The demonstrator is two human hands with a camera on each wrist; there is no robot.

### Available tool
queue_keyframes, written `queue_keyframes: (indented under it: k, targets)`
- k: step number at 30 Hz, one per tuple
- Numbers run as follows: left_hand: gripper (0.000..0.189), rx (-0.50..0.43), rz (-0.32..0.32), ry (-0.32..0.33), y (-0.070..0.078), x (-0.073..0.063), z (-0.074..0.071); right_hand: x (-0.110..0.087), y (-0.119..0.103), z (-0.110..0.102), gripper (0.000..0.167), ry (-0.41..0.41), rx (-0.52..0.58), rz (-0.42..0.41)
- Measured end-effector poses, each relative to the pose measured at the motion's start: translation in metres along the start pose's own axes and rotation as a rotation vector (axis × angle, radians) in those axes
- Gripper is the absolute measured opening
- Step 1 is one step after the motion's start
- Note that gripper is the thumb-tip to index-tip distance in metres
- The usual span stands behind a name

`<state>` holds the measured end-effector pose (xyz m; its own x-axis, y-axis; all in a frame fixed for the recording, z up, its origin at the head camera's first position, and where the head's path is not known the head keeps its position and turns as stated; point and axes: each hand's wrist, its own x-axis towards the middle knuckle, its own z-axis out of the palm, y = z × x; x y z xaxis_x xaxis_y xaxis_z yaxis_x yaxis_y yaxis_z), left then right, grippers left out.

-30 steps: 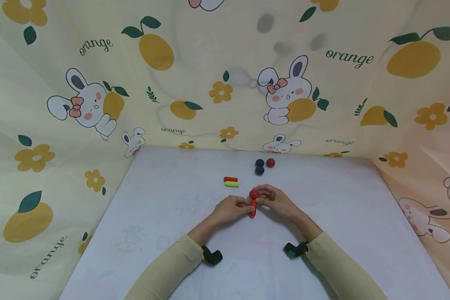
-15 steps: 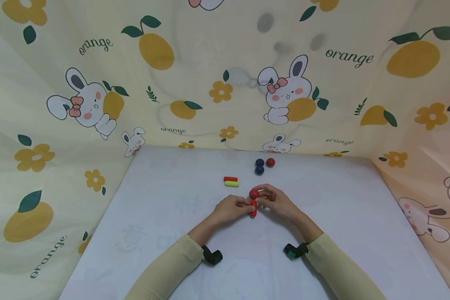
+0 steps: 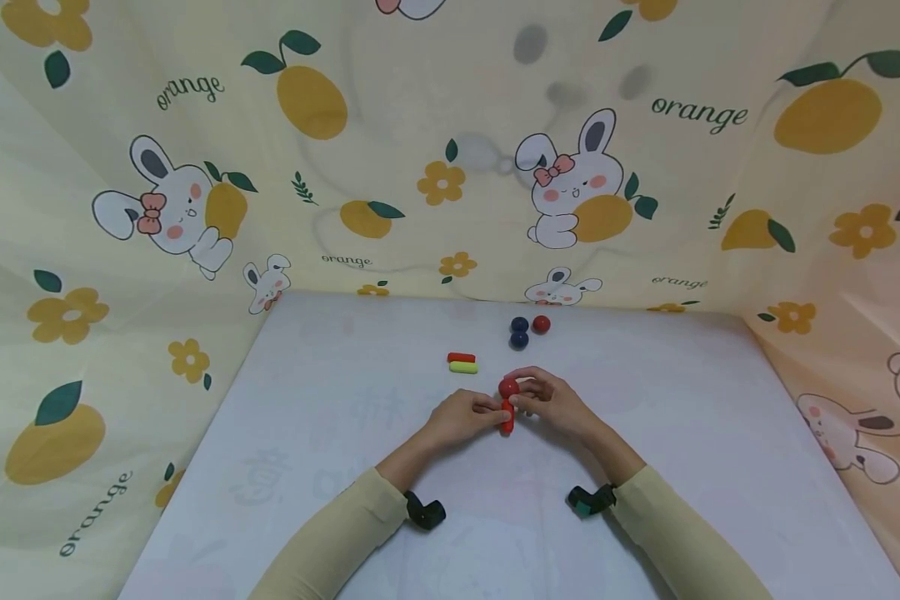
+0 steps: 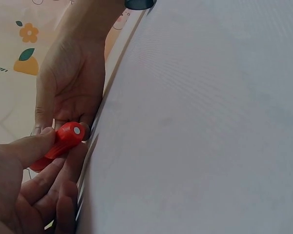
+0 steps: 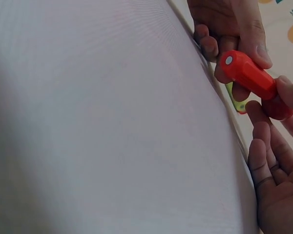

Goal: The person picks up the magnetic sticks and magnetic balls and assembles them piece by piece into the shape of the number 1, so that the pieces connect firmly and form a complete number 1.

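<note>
While the surface (image 3: 495, 533) spreads below, one long axis lines up

Just left of the red rod (image 3: 507, 423), the left hand (image 3: 459, 417) pinches it and is the nearer hand to it. Right of the rod, toward its far end, the right hand (image 3: 557, 403) pinches the red ball (image 3: 508, 388). The rod's long axis runs near to far; the ball touches its far end, in line. A pale disc (image 5: 229, 60) marks the rod's near end.
</note>
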<state>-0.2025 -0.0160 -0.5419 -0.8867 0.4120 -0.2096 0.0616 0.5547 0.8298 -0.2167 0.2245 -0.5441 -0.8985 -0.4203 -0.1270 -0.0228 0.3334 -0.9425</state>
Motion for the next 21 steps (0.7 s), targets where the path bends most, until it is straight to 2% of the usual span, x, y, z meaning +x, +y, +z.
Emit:
queue_keyframes:
  k: [12,21]
  targets:
    - [0.031,0.006,-0.011,0.004,-0.0015,0.002,0.0006,-0.0003,0.0016,-0.002,0.046,0.029,-0.004,0.022]
    - [0.029,-0.062,0.009,-0.035,-0.0052,0.0043,-0.0052,0.0003,0.0,-0.0053,0.046,0.027,0.023,0.04]
